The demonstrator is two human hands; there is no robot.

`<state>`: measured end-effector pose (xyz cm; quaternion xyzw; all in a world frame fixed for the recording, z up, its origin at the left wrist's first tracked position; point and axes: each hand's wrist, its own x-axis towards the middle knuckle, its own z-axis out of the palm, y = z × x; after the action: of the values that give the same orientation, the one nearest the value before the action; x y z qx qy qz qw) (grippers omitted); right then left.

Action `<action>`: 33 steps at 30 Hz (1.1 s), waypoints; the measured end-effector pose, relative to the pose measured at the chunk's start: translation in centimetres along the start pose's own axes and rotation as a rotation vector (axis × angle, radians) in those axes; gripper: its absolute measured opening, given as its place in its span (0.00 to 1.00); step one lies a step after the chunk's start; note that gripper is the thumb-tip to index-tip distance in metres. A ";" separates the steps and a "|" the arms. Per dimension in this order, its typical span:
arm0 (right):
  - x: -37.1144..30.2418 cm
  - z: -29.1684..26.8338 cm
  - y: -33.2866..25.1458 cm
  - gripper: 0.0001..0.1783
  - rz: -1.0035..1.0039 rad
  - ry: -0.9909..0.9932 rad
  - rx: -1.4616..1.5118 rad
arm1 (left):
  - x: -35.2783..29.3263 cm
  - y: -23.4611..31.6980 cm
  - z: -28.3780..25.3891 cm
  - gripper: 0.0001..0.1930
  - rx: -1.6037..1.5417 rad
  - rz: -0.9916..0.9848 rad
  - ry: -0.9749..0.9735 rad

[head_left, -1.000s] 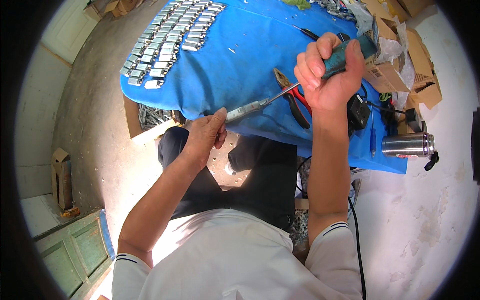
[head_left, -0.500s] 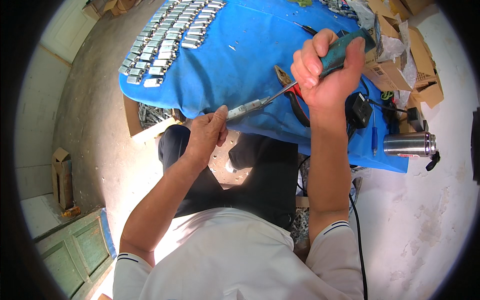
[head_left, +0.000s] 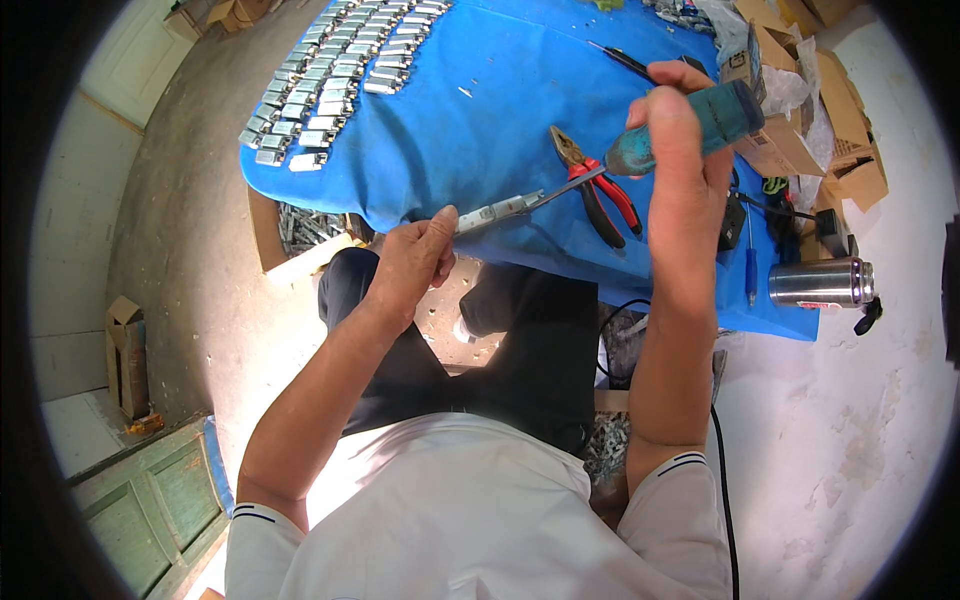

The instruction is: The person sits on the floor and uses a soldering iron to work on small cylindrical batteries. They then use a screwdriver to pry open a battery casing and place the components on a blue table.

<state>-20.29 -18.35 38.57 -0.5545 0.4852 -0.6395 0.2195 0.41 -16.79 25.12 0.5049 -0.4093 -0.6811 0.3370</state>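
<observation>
My left hand (head_left: 412,262) is closed on the near end of a slim grey metal fitting (head_left: 495,212), with the thumb along its top. The fitting slants up to the right at the edge of the blue-covered table. My right hand (head_left: 680,150) grips a screwdriver (head_left: 728,115) by its thick teal handle. Its blade points down left and meets the fitting's notched far end; whether the tip sits inside cannot be made out. Behind the blade lie pliers (head_left: 628,206) with red and black handles, jaws pointing away from me.
Rows of small metal fittings (head_left: 330,95) cover the table's far left. A box of metal parts (head_left: 262,235) stands below that side. To the right are a blue screwdriver (head_left: 751,275), a steel flask (head_left: 815,284), a black adapter (head_left: 732,222) and open cardboard boxes (head_left: 785,150).
My right hand has swung right and slightly down with the screwdriver, so its blade lies flatter and the pliers show more fully. My left hand and the fitting have hardly moved.
</observation>
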 end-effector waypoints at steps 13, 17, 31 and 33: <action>-6.9 -6.0 -6.4 0.15 0.446 0.054 -0.166 | -0.3 0.0 0.0 0.24 0.018 -0.008 -0.031; -11.3 -7.9 -5.1 0.21 0.571 0.072 0.078 | 0.0 -0.4 0.0 0.25 0.085 0.048 0.003; -18.5 -9.0 1.1 0.27 1.283 -0.209 0.978 | 0.0 1.3 1.0 0.27 0.367 0.193 0.019; -19.0 -8.8 1.6 0.28 1.352 -0.198 0.981 | 0.2 0.4 0.8 0.27 0.317 0.194 0.027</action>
<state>-23.37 -0.17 28.54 -0.0396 0.3585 -0.4571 0.8130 -0.41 -16.90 25.50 0.5189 -0.5538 -0.5656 0.3226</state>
